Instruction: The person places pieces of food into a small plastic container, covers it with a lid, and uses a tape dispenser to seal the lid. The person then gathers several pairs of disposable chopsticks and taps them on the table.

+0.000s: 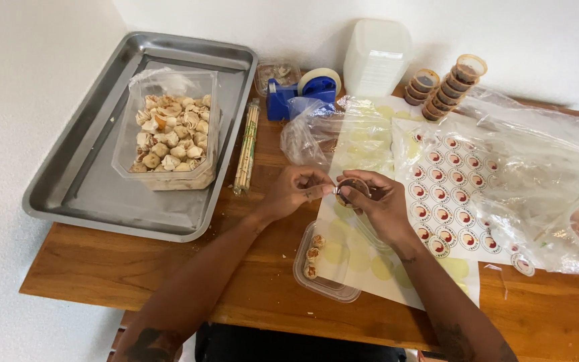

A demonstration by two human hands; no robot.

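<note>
Pinching from both sides, the fingers (321, 190) of the left hand (293, 191) and those of the right hand (380, 201) close together on a small round sauce cup (352, 187) with dark filling, held in the air above the wooden surface (135, 268). Both hands are curled tight around it, fingertips touching its rim; the cup sits between them, just above a sheet of yellow round stickers (363, 258).

Just below the hands lies a small clear plastic box (323, 285) with three dumplings along its left side. To the right lies a sheet of round red-and-white stickers (447, 194), partly under crumpled clear plastic bags (537, 167). Beyond the hands, near the wall, stand a blue tape dispenser (303, 94), a stack of white translucent containers (376, 57) and two leaning rows of filled sauce cups (447, 87).

To the left a metal tray (88, 194) holds a clear tub of dumplings (172, 134). A bundle of wooden skewers (246, 147) lies beside the tray's right edge, well apart from the hands.
</note>
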